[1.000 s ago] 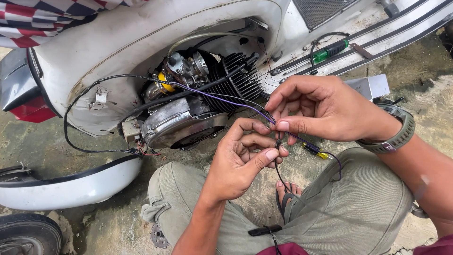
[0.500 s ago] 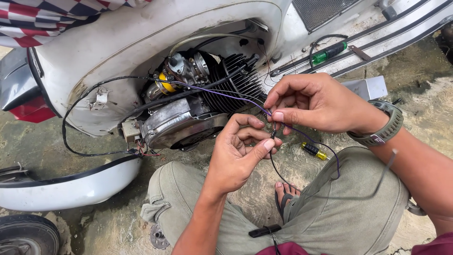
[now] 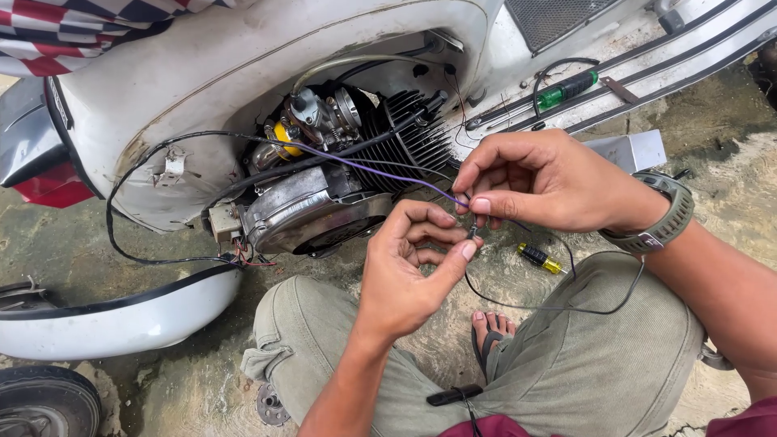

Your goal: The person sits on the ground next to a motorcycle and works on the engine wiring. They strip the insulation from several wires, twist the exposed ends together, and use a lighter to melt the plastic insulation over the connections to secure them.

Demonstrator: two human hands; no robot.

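A white scooter (image 3: 243, 89) lies with its side panel off, showing the engine (image 3: 324, 194) with black cooling fins. From the engine runs a thin purple wire (image 3: 364, 166) to my hands. My right hand (image 3: 550, 182), with a green wristwatch (image 3: 660, 214), pinches the purple wire's end between thumb and forefinger. My left hand (image 3: 413, 271) pinches the end of a black wire (image 3: 558, 307) right below it. The two wire ends meet between my fingertips. The black wire loops down over my knee.
A small yellow-and-black screwdriver (image 3: 541, 258) lies on the concrete by my knee. A green-handled screwdriver (image 3: 566, 91) rests on the scooter's floorboard. A silver metal box (image 3: 631, 150) sits behind my right hand. A tyre (image 3: 40, 400) shows at the bottom left, my sandalled foot (image 3: 490, 332) below the hands.
Both hands have stayed at the wire ends, shifting slightly. The fingers have worked the joint between purple and black wire. The black wire's loop has sagged lower over my knee.
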